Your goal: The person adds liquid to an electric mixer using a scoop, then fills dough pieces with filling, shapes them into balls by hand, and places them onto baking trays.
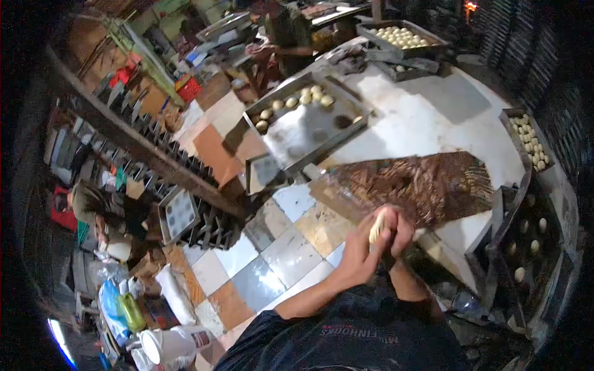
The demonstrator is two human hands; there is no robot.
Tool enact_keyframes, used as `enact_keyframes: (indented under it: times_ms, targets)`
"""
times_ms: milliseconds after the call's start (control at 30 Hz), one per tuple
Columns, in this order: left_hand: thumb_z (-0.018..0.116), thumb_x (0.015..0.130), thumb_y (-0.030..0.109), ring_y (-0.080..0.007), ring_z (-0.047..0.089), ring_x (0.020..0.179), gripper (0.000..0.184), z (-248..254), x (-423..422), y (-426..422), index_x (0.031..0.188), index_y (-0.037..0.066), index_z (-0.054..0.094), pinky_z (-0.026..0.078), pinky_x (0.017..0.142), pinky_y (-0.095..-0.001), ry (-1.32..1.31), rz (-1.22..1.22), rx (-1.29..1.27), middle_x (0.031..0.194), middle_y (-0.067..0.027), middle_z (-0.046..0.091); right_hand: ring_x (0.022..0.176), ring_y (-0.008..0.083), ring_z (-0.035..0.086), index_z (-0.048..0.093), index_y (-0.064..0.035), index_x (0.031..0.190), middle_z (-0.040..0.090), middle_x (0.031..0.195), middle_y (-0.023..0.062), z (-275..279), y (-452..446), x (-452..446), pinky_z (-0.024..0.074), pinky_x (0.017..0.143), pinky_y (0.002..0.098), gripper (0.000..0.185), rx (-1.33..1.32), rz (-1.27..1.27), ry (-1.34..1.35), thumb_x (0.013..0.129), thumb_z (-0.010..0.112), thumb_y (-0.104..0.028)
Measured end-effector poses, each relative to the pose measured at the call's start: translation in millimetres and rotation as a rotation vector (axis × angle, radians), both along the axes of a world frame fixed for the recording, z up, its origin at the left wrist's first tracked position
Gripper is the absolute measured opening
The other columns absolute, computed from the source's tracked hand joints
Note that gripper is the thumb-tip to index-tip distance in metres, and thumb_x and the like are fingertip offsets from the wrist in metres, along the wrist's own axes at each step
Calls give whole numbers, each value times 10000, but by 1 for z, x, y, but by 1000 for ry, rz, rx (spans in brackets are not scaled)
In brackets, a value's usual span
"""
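Observation:
My left hand (357, 250) and my right hand (403, 233) are pressed together in front of my chest. Between them is a piece of pale dough (376, 230), partly covered by the fingers. Just beyond the hands, a wide spread of dark brown, sticky-looking filling (408, 182) lies on the white table (396, 123). Along the filling's right end sits a row of thin pale strips (477, 179), too small to make out clearly.
A metal tray (297, 133) with several pale dough balls stands across the table. More dough balls fill a tray (427, 43) at the back and another (531, 141) at right. People (284, 31) work behind. A slotted rack (148, 142) and white bucket (162, 346) are left.

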State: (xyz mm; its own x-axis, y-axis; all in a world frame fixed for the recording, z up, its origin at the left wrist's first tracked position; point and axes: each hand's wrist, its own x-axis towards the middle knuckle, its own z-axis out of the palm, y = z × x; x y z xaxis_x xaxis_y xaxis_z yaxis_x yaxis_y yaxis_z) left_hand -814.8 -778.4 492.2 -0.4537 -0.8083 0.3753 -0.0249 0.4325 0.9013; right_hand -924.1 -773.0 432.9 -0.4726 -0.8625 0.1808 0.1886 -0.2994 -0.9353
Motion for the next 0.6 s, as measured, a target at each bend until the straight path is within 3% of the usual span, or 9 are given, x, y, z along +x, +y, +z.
enact_keyframes:
  times_ms: [67, 100, 167, 233, 300, 333, 500, 567, 600]
  targets:
    - [516, 951, 225, -203, 597, 996, 399, -16, 35, 7, 1239, -51, 508, 446, 900, -321, -99, 170, 134, 1048, -155, 644, 760, 229, 574, 603, -10, 932, 611, 845, 113, -32, -22, 18, 456, 736, 313, 277, -45, 168, 156, 953, 419, -217]
    - [526, 951, 227, -166, 588, 951, 411, -14, 55, 7, 1245, -60, 507, 460, 872, -323, -143, 142, 304, 1016, -123, 649, 803, 243, 559, 601, -14, 939, 607, 869, 125, -39, -27, 25, 446, 767, 330, 277, -16, 167, 487, 956, 410, -214]
    - [485, 977, 282, -135, 590, 846, 388, -42, 83, 9, 1142, -57, 574, 466, 756, -268, 344, 55, 816, 952, -63, 648, 935, 263, 503, 594, -22, 952, 577, 938, 131, 0, -17, 46, 406, 827, 366, 283, -88, 73, 776, 958, 390, -219]
    - [491, 973, 307, -121, 576, 826, 412, -48, 87, 16, 1160, -52, 570, 458, 714, -254, 570, 94, 919, 938, -50, 635, 1044, 272, 441, 583, -17, 963, 537, 975, 128, 1, -11, 58, 368, 864, 386, 298, -92, 52, 662, 950, 408, -258]
    - [496, 968, 328, -117, 584, 827, 427, -89, 84, 27, 1153, -49, 571, 470, 698, -247, 281, 20, 722, 957, -48, 625, 961, 269, 491, 585, -16, 962, 534, 944, 125, -19, -9, 67, 395, 823, 374, 318, -187, -51, 716, 940, 430, -293]
    - [501, 965, 258, -174, 585, 927, 349, -92, 80, 36, 1151, -35, 539, 448, 831, -299, 328, -11, 907, 1073, -81, 597, 860, 252, 529, 597, -12, 952, 552, 905, 135, -21, 4, 67, 427, 778, 354, 348, 6, 95, 419, 929, 445, -324]
    - [529, 928, 361, -314, 599, 1058, 520, -103, 75, 11, 1171, -98, 489, 509, 935, -388, 649, -318, 1306, 1162, -216, 572, 789, 190, 552, 613, 19, 833, 568, 778, 94, -38, 24, 3, 437, 709, 317, 379, 47, 124, 479, 929, 477, -322]
    - [457, 970, 296, -277, 601, 1062, 487, -91, 62, 3, 1226, -120, 460, 524, 885, -343, 680, -444, 1306, 1193, -226, 567, 801, 311, 559, 562, 17, 886, 561, 847, 167, -67, 36, -66, 435, 701, 395, 190, 387, -80, 858, 780, 619, -130]
    - [521, 923, 387, -315, 566, 1114, 605, -85, 57, -4, 1251, -115, 438, 470, 967, -384, 580, -473, 1238, 1260, -248, 513, 755, 335, 556, 541, 35, 959, 555, 788, 190, -97, 46, -101, 433, 685, 401, 263, 364, -326, 1166, 745, 628, -90]
